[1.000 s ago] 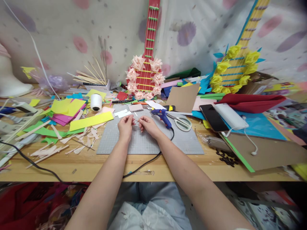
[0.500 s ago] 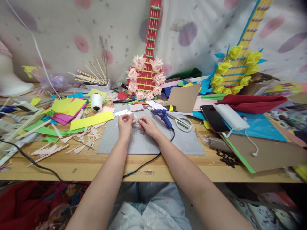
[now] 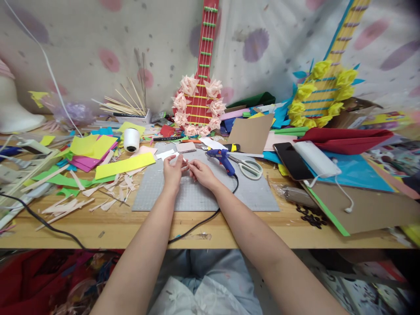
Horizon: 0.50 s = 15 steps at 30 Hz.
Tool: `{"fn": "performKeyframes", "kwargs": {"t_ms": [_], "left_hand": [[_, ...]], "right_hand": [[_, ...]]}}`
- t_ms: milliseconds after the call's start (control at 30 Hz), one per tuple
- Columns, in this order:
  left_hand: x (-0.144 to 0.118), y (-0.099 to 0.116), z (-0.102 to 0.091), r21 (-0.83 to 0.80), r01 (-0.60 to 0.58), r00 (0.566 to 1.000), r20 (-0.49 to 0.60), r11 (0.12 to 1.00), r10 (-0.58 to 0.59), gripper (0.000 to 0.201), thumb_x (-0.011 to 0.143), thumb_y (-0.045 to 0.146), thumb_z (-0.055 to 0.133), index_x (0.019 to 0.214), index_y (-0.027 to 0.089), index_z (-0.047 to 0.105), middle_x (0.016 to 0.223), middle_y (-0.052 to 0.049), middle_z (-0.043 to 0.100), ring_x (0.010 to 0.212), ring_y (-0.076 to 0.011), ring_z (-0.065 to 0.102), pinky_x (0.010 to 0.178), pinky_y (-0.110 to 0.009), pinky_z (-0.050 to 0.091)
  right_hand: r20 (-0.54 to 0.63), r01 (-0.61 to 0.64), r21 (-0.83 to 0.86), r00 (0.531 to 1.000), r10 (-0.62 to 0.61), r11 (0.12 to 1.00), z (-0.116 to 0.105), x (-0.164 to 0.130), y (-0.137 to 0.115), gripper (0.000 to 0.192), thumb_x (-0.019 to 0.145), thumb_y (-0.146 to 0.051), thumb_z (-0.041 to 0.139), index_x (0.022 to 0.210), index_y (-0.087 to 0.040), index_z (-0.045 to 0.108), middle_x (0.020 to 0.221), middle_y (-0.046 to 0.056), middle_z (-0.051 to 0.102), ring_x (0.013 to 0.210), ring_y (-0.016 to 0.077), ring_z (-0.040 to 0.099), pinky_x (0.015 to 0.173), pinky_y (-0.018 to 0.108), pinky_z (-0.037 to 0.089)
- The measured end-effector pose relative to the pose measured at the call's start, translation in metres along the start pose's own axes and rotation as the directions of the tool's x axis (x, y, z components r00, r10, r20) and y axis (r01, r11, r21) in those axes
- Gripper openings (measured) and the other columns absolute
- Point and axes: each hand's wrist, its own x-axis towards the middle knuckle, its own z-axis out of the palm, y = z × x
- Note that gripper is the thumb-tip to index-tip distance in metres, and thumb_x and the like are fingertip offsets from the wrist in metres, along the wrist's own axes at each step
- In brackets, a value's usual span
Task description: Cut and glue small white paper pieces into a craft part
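My left hand (image 3: 172, 168) and my right hand (image 3: 201, 171) meet over the far half of a grey cutting mat (image 3: 197, 197). Between their fingertips they pinch a small thin white piece (image 3: 185, 164), too small to tell what it is. A blue hot glue gun (image 3: 224, 159) lies just right of my right hand, its black cord (image 3: 210, 216) running off the table's near edge. White paper slips (image 3: 166, 154) and a pink card (image 3: 186, 147) lie just beyond my hands.
Scissors (image 3: 248, 168), a phone (image 3: 290, 161) and a white power bank (image 3: 313, 159) lie to the right. A white thread spool (image 3: 131, 140), coloured paper sheets (image 3: 93, 148) and paper scraps (image 3: 82, 194) lie to the left. Two paper guitars (image 3: 198, 100) lean at the back.
My hands have shifted slightly away from me on the mat and closed a little toward each other; nothing else has moved.
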Motion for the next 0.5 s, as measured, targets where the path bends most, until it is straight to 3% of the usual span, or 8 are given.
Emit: {"fn": "performKeyframes", "kwargs": {"t_ms": [100,200,333,500], "left_hand": [[0.0009,0.0032,0.0007,-0.060,0.066,0.998,-0.014,0.996,-0.067,0.037,0.071,0.049,0.053,0.087,0.018,0.040,0.075,-0.005,0.061,0.061,-0.0140,0.061,0.056,-0.029,0.049],[0.0040,0.0019,-0.0020,-0.108,0.052,0.996,-0.066,0.993,-0.060,0.031,0.070,0.041,0.057,0.082,0.017,0.044,0.078,-0.004,0.060,0.065,-0.0116,0.060,0.059,-0.027,0.049],[0.0073,-0.0015,-0.0058,-0.088,-0.011,0.992,-0.126,0.996,0.000,0.025,0.061,0.029,0.067,0.075,0.014,0.052,0.067,0.002,0.054,0.056,-0.0058,0.052,0.059,-0.023,0.048],[0.0076,-0.0005,-0.0078,-0.061,-0.056,0.989,-0.137,0.997,0.048,0.029,0.058,0.036,0.067,0.070,0.011,0.059,0.054,0.006,0.046,0.046,-0.0030,0.041,0.050,-0.020,0.044]], "right_hand": [[-0.012,0.014,0.020,1.000,-0.014,1.000,-0.0002,0.0011,0.0016,0.018,0.083,-0.032,0.036,0.075,-0.019,0.045,0.055,-0.006,0.049,0.040,0.0044,0.042,0.043,0.016,0.036],[-0.003,0.010,0.011,1.000,-0.010,1.000,0.0003,0.0012,0.0023,0.018,0.083,-0.031,0.034,0.074,-0.019,0.045,0.056,-0.006,0.050,0.040,0.0042,0.042,0.043,0.016,0.036],[0.003,-0.008,0.021,1.000,0.008,1.000,0.0009,0.0006,0.0002,0.016,0.083,-0.029,0.035,0.078,-0.019,0.046,0.055,-0.006,0.049,0.039,0.0045,0.042,0.041,0.017,0.035],[-0.045,-0.038,0.054,0.998,0.040,0.998,-0.0009,0.0012,-0.0034,0.015,0.082,-0.027,0.035,0.078,-0.019,0.047,0.054,-0.006,0.048,0.038,0.0049,0.041,0.040,0.017,0.035]]}}
